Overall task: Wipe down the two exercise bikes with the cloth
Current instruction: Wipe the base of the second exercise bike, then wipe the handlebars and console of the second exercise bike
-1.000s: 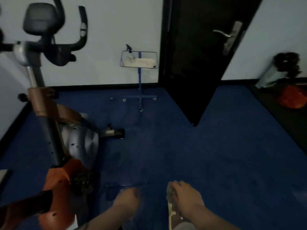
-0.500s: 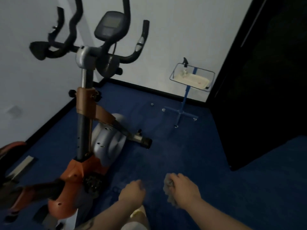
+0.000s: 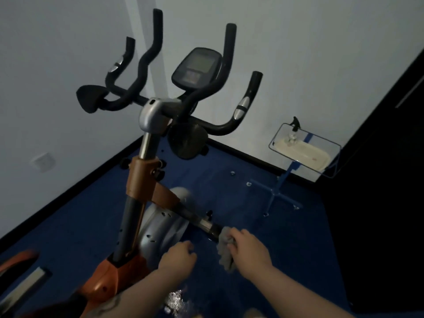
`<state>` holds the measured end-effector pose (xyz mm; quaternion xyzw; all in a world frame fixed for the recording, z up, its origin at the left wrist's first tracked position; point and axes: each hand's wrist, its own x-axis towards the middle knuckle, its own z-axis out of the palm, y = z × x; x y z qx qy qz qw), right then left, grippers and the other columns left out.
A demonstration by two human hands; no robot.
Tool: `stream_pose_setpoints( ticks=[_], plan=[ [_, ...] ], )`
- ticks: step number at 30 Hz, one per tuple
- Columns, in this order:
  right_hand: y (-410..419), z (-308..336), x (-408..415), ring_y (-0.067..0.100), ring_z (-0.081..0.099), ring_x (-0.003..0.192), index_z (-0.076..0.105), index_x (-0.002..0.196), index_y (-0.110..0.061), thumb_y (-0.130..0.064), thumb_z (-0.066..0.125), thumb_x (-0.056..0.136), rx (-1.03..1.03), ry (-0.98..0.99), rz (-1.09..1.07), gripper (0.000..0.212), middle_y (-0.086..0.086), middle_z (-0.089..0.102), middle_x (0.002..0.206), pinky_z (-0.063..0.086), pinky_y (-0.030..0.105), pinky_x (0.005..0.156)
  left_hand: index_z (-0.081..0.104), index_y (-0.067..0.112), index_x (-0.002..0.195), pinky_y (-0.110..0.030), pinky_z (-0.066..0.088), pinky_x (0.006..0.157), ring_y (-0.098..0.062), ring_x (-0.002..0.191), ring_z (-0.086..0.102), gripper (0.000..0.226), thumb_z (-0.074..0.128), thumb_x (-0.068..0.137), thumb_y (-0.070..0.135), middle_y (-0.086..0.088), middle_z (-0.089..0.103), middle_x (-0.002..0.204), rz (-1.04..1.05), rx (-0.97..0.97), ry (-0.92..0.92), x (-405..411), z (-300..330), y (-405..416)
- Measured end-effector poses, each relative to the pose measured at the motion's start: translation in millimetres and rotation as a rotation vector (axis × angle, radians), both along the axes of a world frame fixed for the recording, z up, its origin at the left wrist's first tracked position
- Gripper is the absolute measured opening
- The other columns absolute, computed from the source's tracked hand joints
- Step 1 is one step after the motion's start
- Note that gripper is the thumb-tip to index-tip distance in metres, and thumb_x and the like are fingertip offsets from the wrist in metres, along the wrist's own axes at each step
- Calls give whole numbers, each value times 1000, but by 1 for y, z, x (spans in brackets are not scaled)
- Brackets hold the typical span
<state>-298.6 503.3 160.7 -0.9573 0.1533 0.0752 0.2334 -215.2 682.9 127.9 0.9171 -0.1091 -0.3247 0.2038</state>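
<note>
Bike frame [image 3: 137,203] blocks left; bare carpet [image 3: 286,237] open right, toward stand [image 3: 278,191].

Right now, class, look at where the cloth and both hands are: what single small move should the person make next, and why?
Probably press the cloth, bunched in the right hand, onto the bike's front stabiliser bar and rub along it. The cloth sits right at that bar's end, closer than any other part. The left hand is curled and holds nothing, so it could steady the frame.

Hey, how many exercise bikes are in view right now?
2. One exercise bike stands in full view by the wall corner, its front bar next to the right hand gripping the cloth. A second bike shows only partly at the lower left edge.
</note>
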Motion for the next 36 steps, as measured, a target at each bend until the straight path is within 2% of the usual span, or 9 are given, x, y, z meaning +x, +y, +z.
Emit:
stream_pose_setpoints(
  ticks=[9, 12, 15, 17, 20, 23, 28, 33, 36],
  plan=[
    [-37, 46, 97, 7, 53, 103, 34, 134, -43, -37, 48, 97, 231, -217, -50, 40, -13, 52, 119, 47, 28, 82, 61, 23, 120, -29, 48, 91, -13, 105, 61, 29, 52, 92, 20, 2, 65, 118, 293, -301, -170, 84, 42, -30],
    [-56, 87, 121, 5, 53, 97, 38, 121, -48, -44, 44, 94, 264, -476, 23, 28, -19, 50, 110, 50, 32, 79, 62, 22, 115, -36, 54, 89, -12, 96, 64, 26, 53, 92, 15, 0, 66, 109, 521, -526, -272, 108, 77, -37],
    [-64, 138, 154, 3, 49, 96, 47, 114, -40, -39, 41, 97, 261, -836, 162, 19, -28, 45, 107, 46, 22, 76, 65, 20, 105, -9, 50, 72, 6, 80, 63, 26, 51, 91, 4, 6, 67, 94, 727, -701, -468, 136, 116, -46],
    [-58, 163, 183, 7, 47, 101, 53, 114, -27, -31, 44, 96, 210, -989, 283, 21, -18, 50, 112, 40, 18, 84, 67, 25, 97, -7, 50, 69, 8, 78, 63, 32, 47, 91, 1, 10, 66, 86, 869, -821, -516, 148, 140, -55],
    [-34, 176, 223, 15, 46, 110, 61, 114, -19, -26, 53, 93, 102, -906, 451, 23, -2, 56, 117, 41, 24, 92, 71, 22, 94, -39, 54, 84, -18, 92, 65, 29, 45, 93, 8, -3, 70, 95, 993, -1022, -475, 157, 159, -64],
    [-9, 162, 235, 18, 45, 116, 62, 114, -18, -22, 60, 89, -22, -710, 588, 25, 1, 57, 119, 44, 35, 94, 71, 22, 86, -25, 53, 70, -9, 80, 67, 30, 45, 95, 12, 4, 72, 82, 996, -1093, -458, 158, 163, -68],
    [-12, 150, 219, 18, 55, 99, 63, 103, -22, -23, 65, 79, -238, -659, 764, 24, -4, 63, 99, 46, 33, 80, 69, 11, 95, -4, 47, 61, 9, 74, 64, 31, 40, 97, 3, 24, 70, 77, 912, -1127, -465, 154, 162, -66],
    [-25, 172, 227, 15, 49, 87, 53, 100, -25, -30, 51, 84, -227, -645, 796, 17, -5, 57, 94, 41, 29, 71, 69, 11, 97, -9, 50, 58, 4, 72, 67, 29, 41, 99, 7, 16, 72, 77, 827, -1196, -367, 152, 164, -57],
    [-7, 171, 237, 16, 48, 103, 58, 113, -26, -29, 56, 86, -212, -612, 694, 28, -4, 55, 111, 36, 28, 84, 68, 16, 92, -6, 49, 62, 10, 77, 64, 32, 39, 99, 7, 23, 71, 79, 779, -1187, -411, 152, 161, -53]
  ],
)
